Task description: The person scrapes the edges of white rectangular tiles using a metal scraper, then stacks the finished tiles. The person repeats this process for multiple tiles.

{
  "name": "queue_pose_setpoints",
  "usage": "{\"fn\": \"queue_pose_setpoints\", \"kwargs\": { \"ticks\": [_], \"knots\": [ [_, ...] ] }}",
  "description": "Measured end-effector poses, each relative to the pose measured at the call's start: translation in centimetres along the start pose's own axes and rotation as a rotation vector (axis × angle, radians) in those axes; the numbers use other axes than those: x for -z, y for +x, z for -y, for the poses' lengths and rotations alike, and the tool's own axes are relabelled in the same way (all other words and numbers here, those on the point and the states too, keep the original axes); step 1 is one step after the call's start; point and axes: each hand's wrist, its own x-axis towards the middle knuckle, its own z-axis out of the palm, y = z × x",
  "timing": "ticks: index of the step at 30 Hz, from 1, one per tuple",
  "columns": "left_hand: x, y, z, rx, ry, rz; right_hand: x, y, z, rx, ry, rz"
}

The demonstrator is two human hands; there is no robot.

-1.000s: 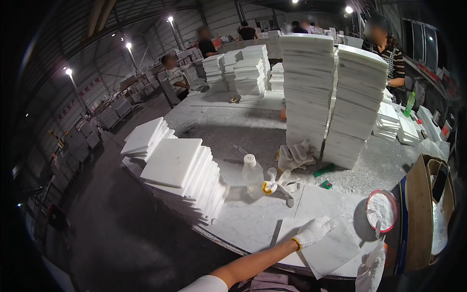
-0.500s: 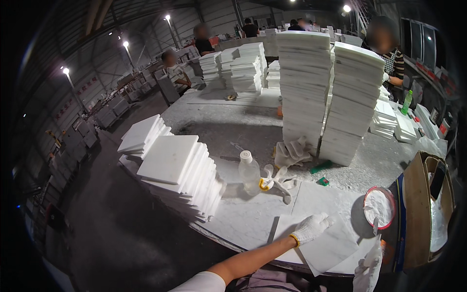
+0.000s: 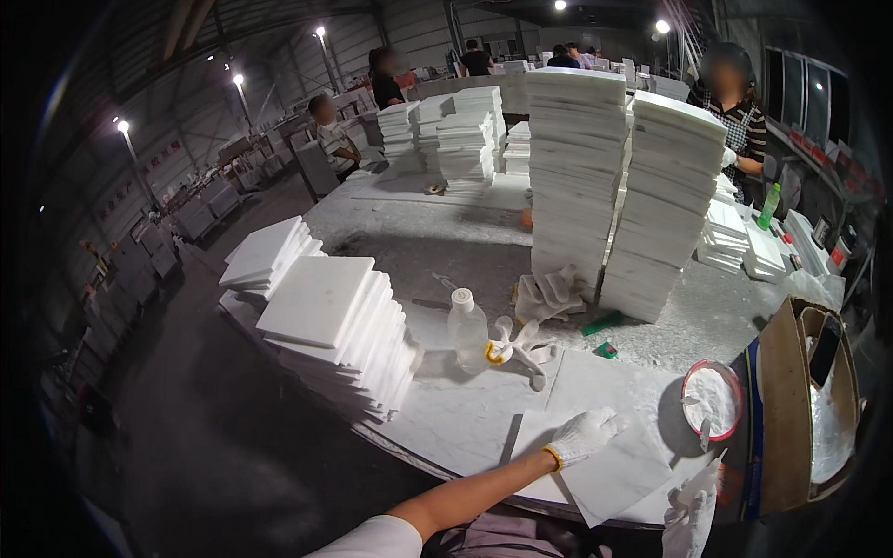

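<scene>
My left hand [image 3: 584, 437], in a white knit glove with a yellow cuff, lies with its fingers stretched flat on a white marble tile [image 3: 609, 485]. Close by at the lower right, my right hand [image 3: 688, 516] is also gloved in white. Its fingers look curled round a pale, pointed thing that I cannot make out. Under and beyond the tile are other pale slabs [image 3: 595, 379]. A red-rimmed bowl [image 3: 741, 406] of white powder or paste stands beyond my right hand, with a small tool leaning in it.
Tile stacks stand at the left [image 3: 316, 302] and tall ones ahead [image 3: 577, 167]. A capped clear bottle [image 3: 468, 337], a loose glove [image 3: 528, 346] and grey-white gloves [image 3: 549, 296] lie between. At right are a cardboard box [image 3: 781, 437] and a green bottle [image 3: 768, 206]. Several people work farther off.
The whole view has shifted slightly, so things sit a little farther left. My left hand stays flat on the tile, and my right hand has hardly moved.
</scene>
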Motion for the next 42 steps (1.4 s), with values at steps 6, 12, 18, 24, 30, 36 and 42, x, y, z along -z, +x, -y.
{"fn": "queue_pose_setpoints", "kwargs": {
  "ticks": [6,12,18,24,30,36,42],
  "knots": [
    [0.3,0.0,-0.6,0.003,0.045,0.025,2.2,0.2,-1.7,-0.043,0.072,-0.017],
    [0.2,-0.1,-0.5,0.034,0.062,0.027,0.6,-0.4,-0.7,-0.056,0.031,-0.070],
    [-0.1,-0.2,-0.6,0.044,0.124,0.022,-0.2,-0.5,0.2,-0.058,0.007,-0.071],
    [0.0,-0.3,-1.1,0.052,0.150,0.003,0.9,-0.3,-0.2,-0.028,-0.038,-0.061],
    [0.4,-0.6,-1.9,0.086,0.182,0.035,-0.3,-0.6,0.3,-0.004,-0.098,-0.150],
    [0.2,-0.7,-1.5,0.041,0.188,-0.022,0.5,-1.0,-0.4,0.109,-0.060,-0.132],
    [0.0,-0.1,0.6,0.005,0.141,-0.016,1.7,-0.6,-2.1,0.045,0.106,-0.187]
  ]
}}
